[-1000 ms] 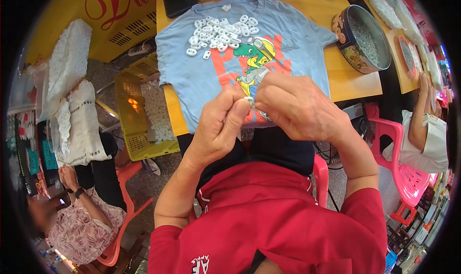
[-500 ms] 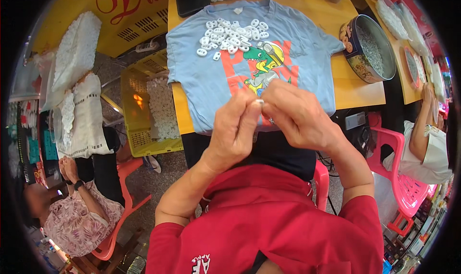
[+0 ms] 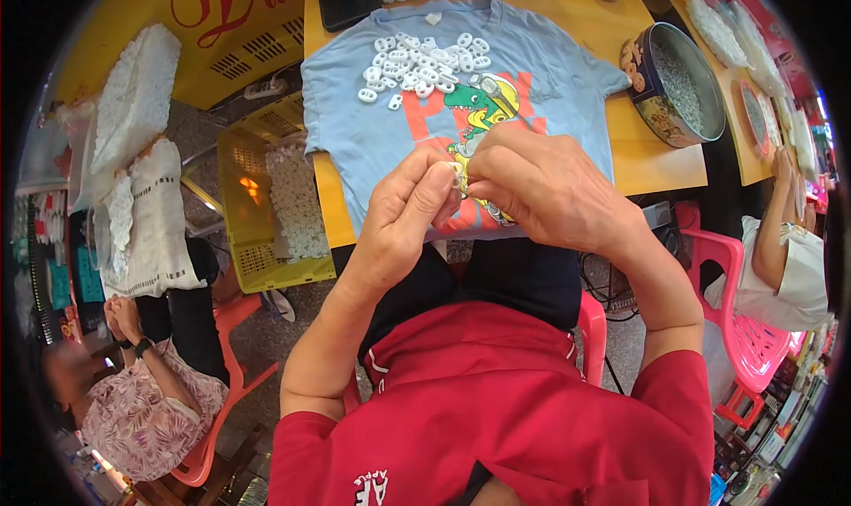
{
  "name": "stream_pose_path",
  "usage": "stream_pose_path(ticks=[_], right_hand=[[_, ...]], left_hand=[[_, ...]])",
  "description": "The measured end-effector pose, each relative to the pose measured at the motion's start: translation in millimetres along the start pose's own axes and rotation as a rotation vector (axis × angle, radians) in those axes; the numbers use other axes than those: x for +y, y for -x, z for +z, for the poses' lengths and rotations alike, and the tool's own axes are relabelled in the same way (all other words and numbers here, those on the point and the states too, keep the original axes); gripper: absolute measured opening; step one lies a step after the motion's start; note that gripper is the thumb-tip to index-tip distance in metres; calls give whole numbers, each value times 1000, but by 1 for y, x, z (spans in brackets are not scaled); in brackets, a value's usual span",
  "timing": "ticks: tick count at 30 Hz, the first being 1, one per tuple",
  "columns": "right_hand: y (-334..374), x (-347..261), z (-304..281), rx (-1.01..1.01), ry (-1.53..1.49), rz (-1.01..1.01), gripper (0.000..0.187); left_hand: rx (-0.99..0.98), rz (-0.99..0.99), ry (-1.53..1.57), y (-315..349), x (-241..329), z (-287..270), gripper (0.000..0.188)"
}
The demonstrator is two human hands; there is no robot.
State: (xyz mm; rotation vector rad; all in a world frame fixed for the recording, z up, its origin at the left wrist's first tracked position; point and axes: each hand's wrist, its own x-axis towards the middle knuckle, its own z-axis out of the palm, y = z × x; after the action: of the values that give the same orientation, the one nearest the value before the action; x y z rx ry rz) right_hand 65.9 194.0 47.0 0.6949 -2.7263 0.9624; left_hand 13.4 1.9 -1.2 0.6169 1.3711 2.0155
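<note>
My left hand (image 3: 409, 206) pinches a small white plastic piece (image 3: 456, 171) between thumb and forefinger. It looks like the white two-hole cord locks (image 3: 424, 58) heaped on the far part of the blue T-shirt (image 3: 355, 142). Close against the piece, my right hand (image 3: 541, 187) is closed with its fingers curled in. Whatever those fingertips hold, if anything, is hidden. Both hands are above the near part of the shirt, which is spread on the yellow table and bears a dinosaur print (image 3: 479, 107).
A round tin (image 3: 651, 85) of small silvery pieces stands at the table's right. Left of the table is a yellow crate (image 3: 248, 169) with white pieces inside. A dark tray (image 3: 341, 5) lies at the back left. People sit on both sides, one near a pink chair (image 3: 731, 302).
My hands have moved slightly apart and a little further up the shirt. The white piece shows more now in my left fingers. The right hand has turned, its fingers curling.
</note>
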Motion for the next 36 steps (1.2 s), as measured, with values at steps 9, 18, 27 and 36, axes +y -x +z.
stream_pose_path(ticks=[9,18,27,36], right_hand=[[1,-10,5,96,-90,-79,8],[3,-15,21,143,-230,87,8],[-6,20,31,100,-356,216,16],[-12,12,14,151,-99,22,10]], left_hand=[[49,64,-136,13,9,18,19],[213,240,-357,12,1,26,12],[131,-29,75,-15,-9,-3,22],[102,78,-83,-9,2,-3,21]])
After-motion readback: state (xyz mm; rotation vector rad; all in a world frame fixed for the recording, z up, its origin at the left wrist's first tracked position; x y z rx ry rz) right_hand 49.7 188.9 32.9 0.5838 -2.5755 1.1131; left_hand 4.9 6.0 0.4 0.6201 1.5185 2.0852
